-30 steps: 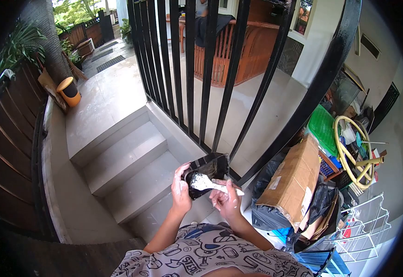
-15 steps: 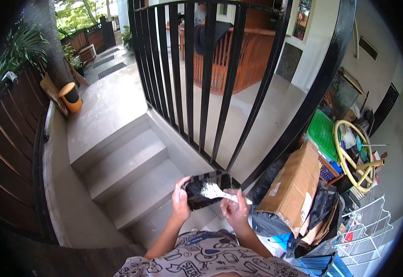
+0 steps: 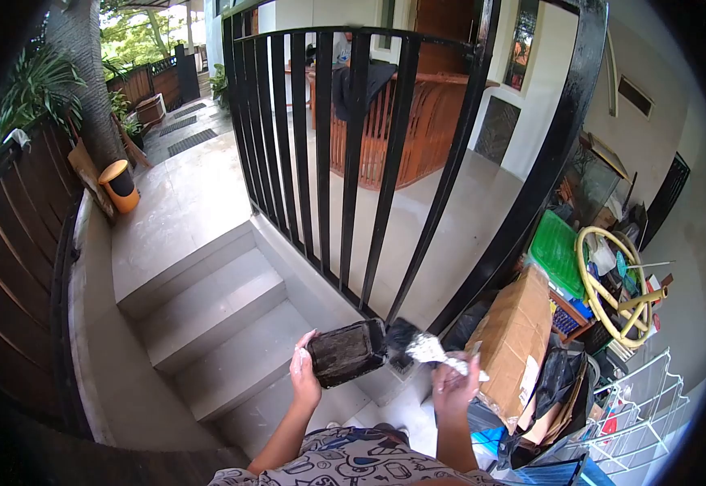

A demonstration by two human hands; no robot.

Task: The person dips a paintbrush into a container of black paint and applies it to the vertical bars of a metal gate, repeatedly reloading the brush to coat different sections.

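Note:
My left hand [image 3: 305,368] grips the left end of a black rectangular tray [image 3: 346,354], thumb along its edge. The tray is tilted, with a dark, scuffed broad face toward me. In my right hand [image 3: 455,387] is a paintbrush [image 3: 427,349], its handle and middle coated white and its dark end pointing left toward the tray. That dark end is blurred and sits just off the tray's right edge. White smears mark the fingers of both hands.
Grey tiled steps [image 3: 215,312] lie ahead to the left, beside a black metal railing [image 3: 353,178]. Close on my right are a cardboard box [image 3: 505,340], black plastic bags [image 3: 559,368], a yellow hose [image 3: 584,275] and a white wire rack [image 3: 640,413]. An orange bin [image 3: 120,188] stands farther off.
The paintbrush has moved right, from over the tray to beyond its right edge. The tray has tilted, and its earlier view with the brush across it is gone.

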